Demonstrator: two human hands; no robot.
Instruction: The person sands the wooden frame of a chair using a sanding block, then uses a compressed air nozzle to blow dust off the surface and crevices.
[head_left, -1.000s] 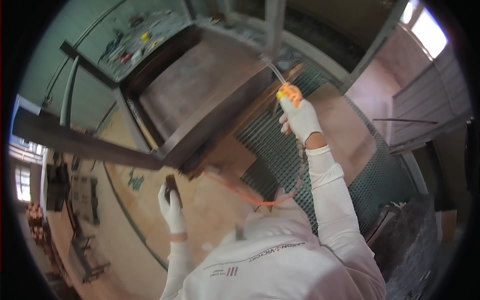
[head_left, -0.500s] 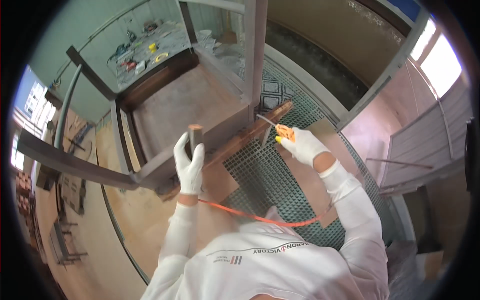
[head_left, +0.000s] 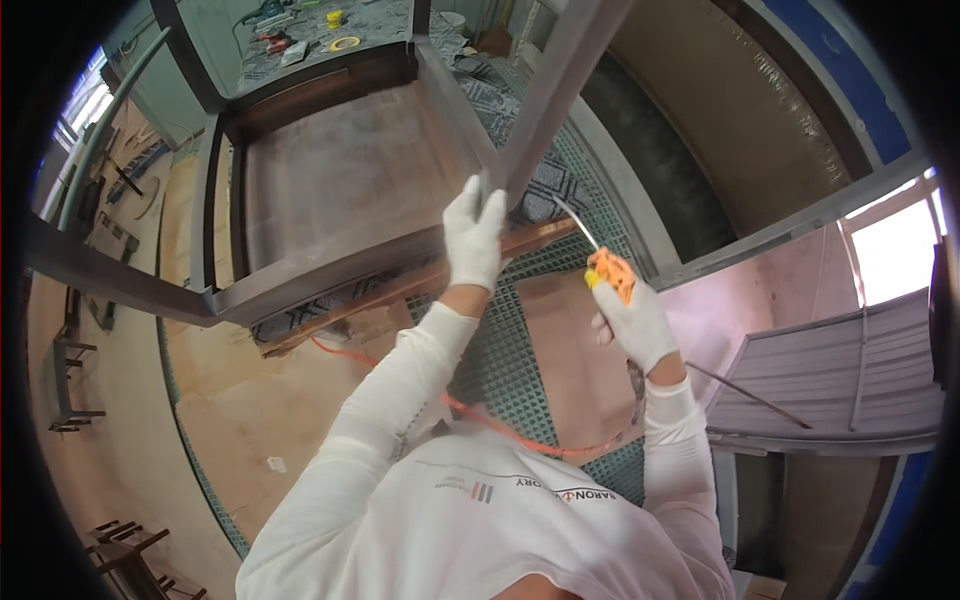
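Observation:
My left hand, in a white glove, is at the right front corner of a dark brown wooden furniture frame. Its fingers and thumb are closed around a small block, mostly hidden now. An orange air blow gun with a yellow part and a long thin metal nozzle is in my gloved right hand. The nozzle points up and left, toward the foot of the frame's post. From under my left forearm an orange hose curves across in front of me toward the right.
A wooden plank lies under the frame's front edge. Green grating and cardboard sheets cover the floor. Behind, a patterned cloth bears a yellow tape roll and tools. A large metal-edged trough stands at the right.
My left hand has moved right along the front rail to the corner with the block. My right hand is slightly lower and farther right, still gripping the blow gun. The view has shifted.

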